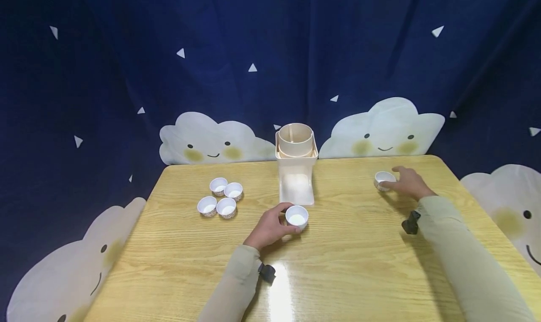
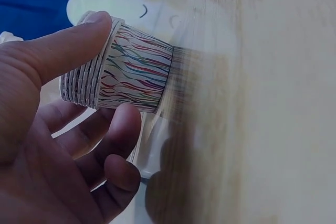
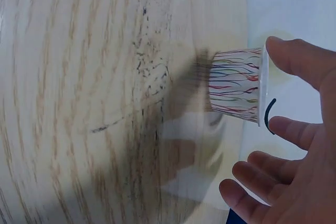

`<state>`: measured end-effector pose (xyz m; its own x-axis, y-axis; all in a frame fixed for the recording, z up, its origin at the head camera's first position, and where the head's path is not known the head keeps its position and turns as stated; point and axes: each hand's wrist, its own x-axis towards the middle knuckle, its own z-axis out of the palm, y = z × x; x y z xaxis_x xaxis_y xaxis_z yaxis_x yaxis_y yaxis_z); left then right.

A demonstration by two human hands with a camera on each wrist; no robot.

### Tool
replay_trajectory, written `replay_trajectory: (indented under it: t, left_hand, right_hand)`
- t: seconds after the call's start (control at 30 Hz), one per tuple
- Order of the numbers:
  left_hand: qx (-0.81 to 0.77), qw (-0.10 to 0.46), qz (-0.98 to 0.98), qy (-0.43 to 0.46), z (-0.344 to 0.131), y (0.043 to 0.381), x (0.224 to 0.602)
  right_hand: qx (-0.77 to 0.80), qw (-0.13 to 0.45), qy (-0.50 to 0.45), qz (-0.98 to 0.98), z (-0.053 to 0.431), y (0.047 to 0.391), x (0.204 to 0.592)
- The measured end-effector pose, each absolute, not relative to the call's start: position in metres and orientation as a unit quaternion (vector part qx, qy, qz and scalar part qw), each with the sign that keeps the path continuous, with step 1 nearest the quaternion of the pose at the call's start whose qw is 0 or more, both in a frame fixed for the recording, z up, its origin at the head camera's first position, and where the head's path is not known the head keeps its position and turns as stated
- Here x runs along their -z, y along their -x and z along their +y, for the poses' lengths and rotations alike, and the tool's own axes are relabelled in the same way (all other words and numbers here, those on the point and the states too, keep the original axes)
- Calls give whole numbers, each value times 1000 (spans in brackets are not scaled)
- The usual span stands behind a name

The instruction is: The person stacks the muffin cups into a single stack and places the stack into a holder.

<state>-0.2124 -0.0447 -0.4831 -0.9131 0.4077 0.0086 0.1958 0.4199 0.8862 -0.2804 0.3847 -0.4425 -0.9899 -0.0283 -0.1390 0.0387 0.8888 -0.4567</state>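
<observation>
- Centrally, the left hand (image 1: 270, 228) is gripping a stack of nested white paper cups (image 2: 139, 72) with red, blue and green wavy lines, fingers curled round it at the rims, probably so the layers are not slipping apart.
- That stack is being held mouth up, just in front of a cream plastic stand (image 1: 296, 162) with a cylindrical top, at the pale wood-grain tabletop (image 1: 346, 247). Base contact: cannot tell.
- Rightward, the right hand (image 1: 409, 183) is bracketing an upright, colour-streaked white paper cup (image 3: 236, 85); fingers are standing wide about its rim, likely sparing the thin wall. Firm contact: cannot tell.
- Leftward, four white paper cups (image 1: 226, 208) are standing mouth up, clustered, presumably saving space.
- Rims are forming ridges along the stack; walls are tapering toward bases.
</observation>
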Motion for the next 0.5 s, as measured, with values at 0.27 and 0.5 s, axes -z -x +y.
replay_trajectory:
  t: [0.27, 0.5]
  left_hand:
    - [-501, 102, 841, -177, -44, 213, 485]
    - [-499, 104, 843, -172, -44, 212, 482]
  right_hand:
    - [244, 67, -6, 967, 381, 284, 452]
    - [249, 26, 15, 968, 380, 287, 458]
